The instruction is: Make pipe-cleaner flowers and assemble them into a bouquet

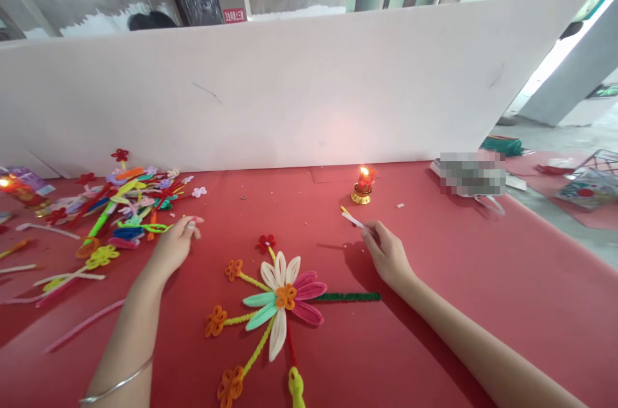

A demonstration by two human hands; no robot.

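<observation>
My right hand (386, 253) pinches a short white and yellow pipe cleaner piece (352, 219), its tip pointing toward a small lit candle lamp (363, 185) on a gold base. My left hand (176, 242) reaches left toward a pile of coloured pipe cleaner shapes (128, 202), fingers curled at the pile's edge; whether they hold anything is unclear. Between my hands lies a pipe cleaner flower (284, 298) with white, pink and teal petals, an orange centre, a green stem and orange side blooms.
A red cloth covers the table (483, 305). A tall white board (299, 86) stands along its far edge. Loose pink and white pipe cleaners (82, 325) lie at the left. A second lit lamp (14, 188) sits far left. Boxes and a basket lie at the right.
</observation>
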